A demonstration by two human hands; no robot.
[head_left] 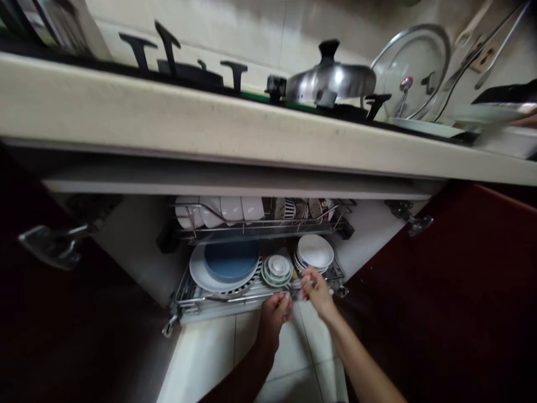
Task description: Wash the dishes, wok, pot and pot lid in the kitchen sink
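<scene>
My left hand is curled at the front rail of a lower wire dish rack, its fingers closed on the rail. My right hand pinches a thin metal piece just above that rail, though its exact form is hard to make out. Nearest my hands stand small stacked white saucers. Behind them lies a stack of white plates. To the left, a blue plate rests on a large white plate.
An upper wire rack holds white bowls and striped bowls. Dark red cabinet doors stand open on both sides, with metal hinges. Above runs a cream countertop edge beneath a gas hob, steel pot lid and glass lid. Floor tiles lie below.
</scene>
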